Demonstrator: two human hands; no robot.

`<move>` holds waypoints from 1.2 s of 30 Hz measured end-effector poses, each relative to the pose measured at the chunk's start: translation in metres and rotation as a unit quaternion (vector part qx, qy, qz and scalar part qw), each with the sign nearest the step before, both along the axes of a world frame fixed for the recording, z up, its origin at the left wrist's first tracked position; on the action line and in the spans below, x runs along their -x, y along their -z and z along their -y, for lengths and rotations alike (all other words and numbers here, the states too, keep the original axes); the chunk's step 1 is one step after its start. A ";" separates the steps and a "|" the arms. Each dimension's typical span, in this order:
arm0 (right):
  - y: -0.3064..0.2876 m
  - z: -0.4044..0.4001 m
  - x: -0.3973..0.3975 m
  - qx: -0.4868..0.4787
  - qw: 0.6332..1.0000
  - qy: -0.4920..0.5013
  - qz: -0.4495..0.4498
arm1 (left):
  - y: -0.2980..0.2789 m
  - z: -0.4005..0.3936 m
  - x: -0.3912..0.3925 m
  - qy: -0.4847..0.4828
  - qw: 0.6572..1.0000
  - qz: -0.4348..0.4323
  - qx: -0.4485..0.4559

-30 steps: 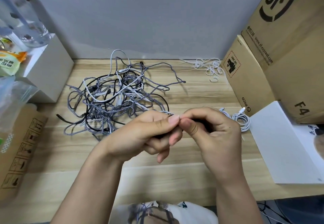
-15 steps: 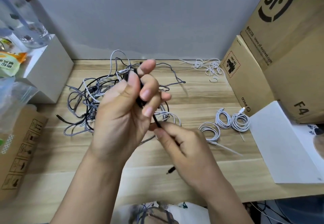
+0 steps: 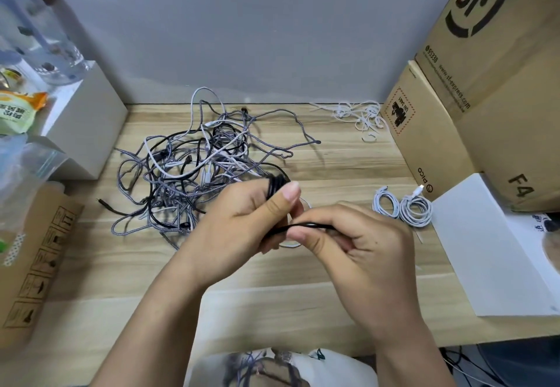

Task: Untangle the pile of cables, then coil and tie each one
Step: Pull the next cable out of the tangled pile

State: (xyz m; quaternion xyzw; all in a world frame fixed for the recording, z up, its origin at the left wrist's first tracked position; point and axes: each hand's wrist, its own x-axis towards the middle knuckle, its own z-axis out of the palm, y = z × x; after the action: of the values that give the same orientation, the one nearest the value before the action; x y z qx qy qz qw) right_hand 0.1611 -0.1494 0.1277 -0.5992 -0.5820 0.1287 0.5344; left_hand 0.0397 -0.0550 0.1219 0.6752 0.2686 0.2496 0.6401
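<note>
A tangled pile of grey braided, black and white cables lies on the wooden table left of centre. My left hand grips a small coil of black cable, thumb up against it. My right hand pinches the free end of that same black cable, which runs level between the two hands. Two white coiled cables lie side by side at the right. A further white coil is mostly hidden behind my hands.
Loose white ties lie at the back right. Cardboard boxes stand along the right side, with a white box in front of them. Another white box and a cardboard box stand at the left.
My left hand has come down from over the pile to the table's middle. My right hand has risen and now holds the black cable level beside it.
</note>
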 end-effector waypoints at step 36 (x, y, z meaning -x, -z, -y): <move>0.025 -0.014 -0.010 0.030 0.990 0.041 -0.132 | -0.012 -0.003 0.000 0.023 0.949 0.165 0.269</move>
State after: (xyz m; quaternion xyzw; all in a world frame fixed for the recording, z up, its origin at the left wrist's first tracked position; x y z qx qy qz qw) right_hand 0.1708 -0.1356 0.1026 -0.6162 -0.4774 0.2020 0.5929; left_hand 0.0397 -0.0523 0.1334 0.4331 0.2009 0.2611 0.8390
